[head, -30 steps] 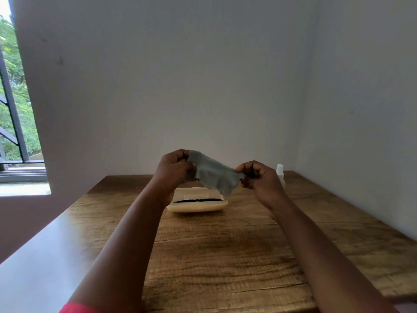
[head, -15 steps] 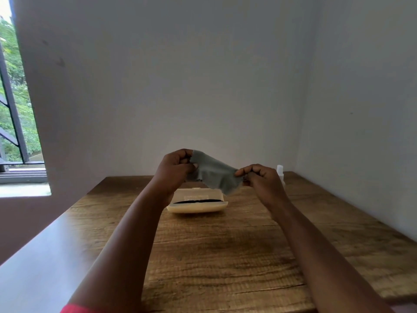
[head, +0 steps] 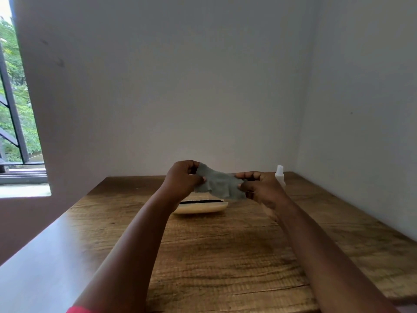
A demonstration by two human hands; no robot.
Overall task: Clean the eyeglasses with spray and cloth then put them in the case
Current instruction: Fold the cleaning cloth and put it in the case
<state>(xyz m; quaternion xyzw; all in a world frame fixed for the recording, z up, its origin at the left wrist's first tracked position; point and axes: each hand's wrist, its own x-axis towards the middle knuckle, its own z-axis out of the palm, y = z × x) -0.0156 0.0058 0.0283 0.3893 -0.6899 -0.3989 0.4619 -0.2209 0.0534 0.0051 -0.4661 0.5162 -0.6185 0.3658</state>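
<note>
The wooden desk (head: 225,256) fills the lower view; on it, toward 12 o'clock, lies the cream case (head: 200,207) with its lid open and a dark shape inside, probably the eyeglasses, though I cannot tell for sure; the white spray bottle (head: 280,175) stands at about 1 o'clock, just behind the right hand. Above the case, the left hand (head: 184,178) and the right hand (head: 259,188) hold the grey cloth (head: 217,185) stretched between them, fingers pinching its two ends. I judge that cleaning is done or not started; closing the case remains.
</note>
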